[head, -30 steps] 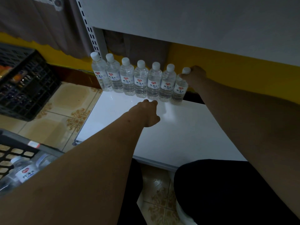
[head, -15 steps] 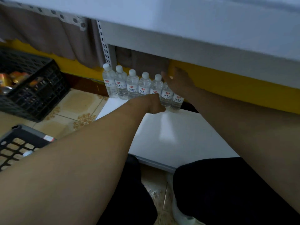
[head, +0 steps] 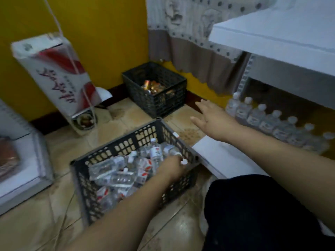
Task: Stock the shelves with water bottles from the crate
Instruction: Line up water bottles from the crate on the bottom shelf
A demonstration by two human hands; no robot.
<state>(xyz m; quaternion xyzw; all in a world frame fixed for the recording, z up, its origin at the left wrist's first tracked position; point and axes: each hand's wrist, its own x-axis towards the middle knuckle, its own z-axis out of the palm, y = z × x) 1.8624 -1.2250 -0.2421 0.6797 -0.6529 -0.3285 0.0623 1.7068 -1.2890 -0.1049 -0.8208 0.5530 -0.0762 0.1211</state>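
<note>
A capped water bottle [head: 170, 151] is clasped by the left hand [head: 171, 168] inside the near crate [head: 101, 201] of loose bottles, apparently for restocking, while the right hand [head: 211, 117] is held spread and empty toward the bottle row [head: 275, 122] on the low shelf [head: 233, 156].

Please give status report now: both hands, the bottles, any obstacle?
Left hand in crate, gripping a water bottle. Right hand open, empty, above floor. Row of bottles on shelf. No obstacle seen.

Floor [head: 126, 124] w/ crate [head: 130, 142]; shelf [head: 226, 156] w/ bottles [head: 268, 122]
</note>
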